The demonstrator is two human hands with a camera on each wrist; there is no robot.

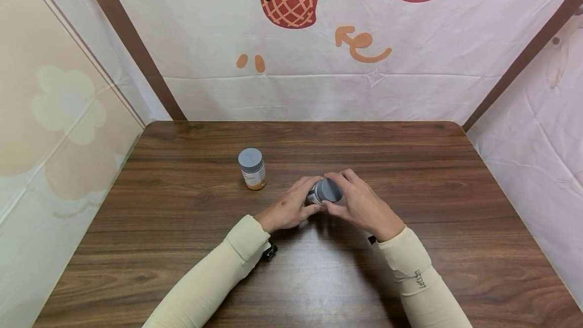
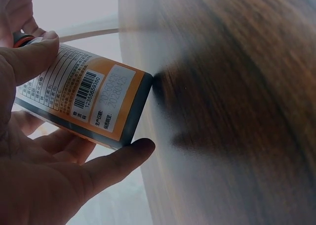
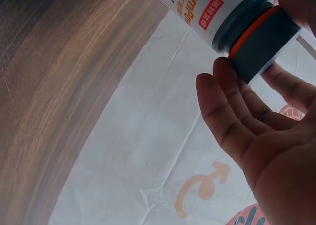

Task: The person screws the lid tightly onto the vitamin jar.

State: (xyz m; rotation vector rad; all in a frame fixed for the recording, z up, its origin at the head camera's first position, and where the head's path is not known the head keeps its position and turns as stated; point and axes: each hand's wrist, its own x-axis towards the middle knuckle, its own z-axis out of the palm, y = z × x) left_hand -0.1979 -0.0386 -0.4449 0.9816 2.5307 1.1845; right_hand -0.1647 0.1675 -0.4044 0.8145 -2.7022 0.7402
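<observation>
Both hands are on one supplement jar (image 2: pixel 94 94), which has a white and orange label and a dark grey lid (image 3: pixel 266 42). My left hand (image 1: pixel 288 207) grips the jar's body, thumb across the label in the left wrist view. Fingers and thumb of my right hand (image 1: pixel 363 205) hold the lid round its side. The jar is tilted, its bottom edge close over the wooden table. An orange band shows between the lid and the dark shoulder in the right wrist view.
A second jar (image 1: pixel 253 172) with a grey lid and an orange and white label stands upright on the wooden table (image 1: pixel 182 181), beyond the left hand. Printed cloth walls (image 1: pixel 309 92) rise behind the table and at both sides.
</observation>
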